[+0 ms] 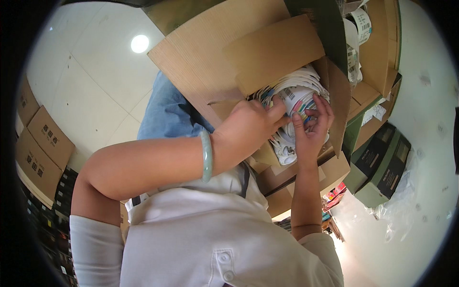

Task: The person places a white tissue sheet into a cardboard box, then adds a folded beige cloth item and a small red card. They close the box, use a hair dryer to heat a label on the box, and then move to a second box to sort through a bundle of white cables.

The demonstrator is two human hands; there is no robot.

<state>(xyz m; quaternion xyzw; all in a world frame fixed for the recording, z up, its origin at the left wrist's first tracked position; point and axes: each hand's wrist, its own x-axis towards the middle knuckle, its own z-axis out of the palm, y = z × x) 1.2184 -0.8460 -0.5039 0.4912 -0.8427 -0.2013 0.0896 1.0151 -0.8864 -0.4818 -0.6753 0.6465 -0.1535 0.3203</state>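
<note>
An open cardboard box (334, 103) holds a tightly packed, curved mass of white printed labels (296, 93), some with barcodes and coloured bands. My left hand (256, 119) reaches in from the left, a pale green bangle (206, 157) round its wrist. Its thumb and fingers are bent together at the labels' edges, pinching some of them; the fingertips are partly hidden. On the right side of the same labels rests my right hand (313, 124), its thumb and curved fingers apart and touching them.
A wood-grain surface (201, 52) lies beyond the box. Another carton (377, 48) with label rolls (362, 25) stands at the far right, above dark green boxes (382, 165). Brown cartons (40, 148) are stacked at left. Clear plastic (401, 205) lies on the right.
</note>
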